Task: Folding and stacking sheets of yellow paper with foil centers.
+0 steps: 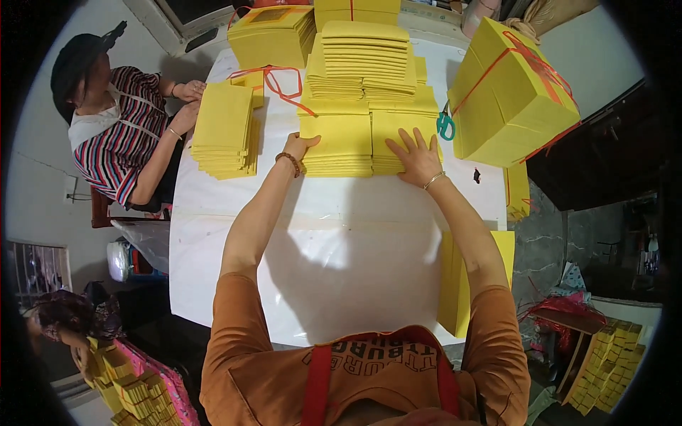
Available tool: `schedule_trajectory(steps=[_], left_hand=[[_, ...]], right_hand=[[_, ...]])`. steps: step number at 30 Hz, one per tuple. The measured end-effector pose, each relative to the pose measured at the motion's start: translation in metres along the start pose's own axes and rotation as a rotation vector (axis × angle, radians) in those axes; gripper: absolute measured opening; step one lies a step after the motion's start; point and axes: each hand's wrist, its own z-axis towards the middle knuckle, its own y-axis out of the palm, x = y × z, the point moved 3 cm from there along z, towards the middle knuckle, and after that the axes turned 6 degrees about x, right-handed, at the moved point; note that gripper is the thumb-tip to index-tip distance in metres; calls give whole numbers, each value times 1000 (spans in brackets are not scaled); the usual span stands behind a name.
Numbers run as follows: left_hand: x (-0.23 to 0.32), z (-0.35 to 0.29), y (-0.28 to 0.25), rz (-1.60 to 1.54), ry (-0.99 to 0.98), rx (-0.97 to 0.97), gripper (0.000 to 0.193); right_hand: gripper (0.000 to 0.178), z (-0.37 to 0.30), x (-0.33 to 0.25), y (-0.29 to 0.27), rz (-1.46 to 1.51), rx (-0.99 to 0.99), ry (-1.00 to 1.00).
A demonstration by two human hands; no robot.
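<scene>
Through the head camera I saw my left hand (300, 147) curled over the left edge of the near-left paper stack (337, 145), thumb on top, gripping its side. My right hand (419, 157) lay open and flat, fingers spread, on the near-right paper stack (398, 135). These two yellow stacks sat side by side, touching, at the far part of the white table (320, 255).

Just behind them rose a taller staggered pile (366, 64) of yellow sheets, stepped in layers. A loose red string (280, 84) lay to its left. A pair of scissors (445, 126) with teal handles rested between the right stack and a big yellow bundle (508, 92), block-shaped and tied crosswise with red string. A second bundle (273, 35) with a darker square on its top stood at the far edge.

At the table's left a person in a striped shirt (121, 135) had both hands at another yellow stack (226, 131). A yellow slab (462, 284) leaned at the table's right edge. I counted three low stacks on the table and two wrapped bundles.
</scene>
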Motion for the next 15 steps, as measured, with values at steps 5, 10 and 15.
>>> schedule_trajectory(steps=[5, 10, 15], left_hand=[[8, 1, 5, -14, -22, -30, 44], [-4, 20, -6, 41, 34, 57, 32], [4, 6, 1, 60, 7, -19, 34]], right_hand=[[85, 4, 2, 0, -17, -20, 0], [83, 7, -5, -2, -45, 2, -4], [74, -3, 0, -14, 102, 203, -27]])
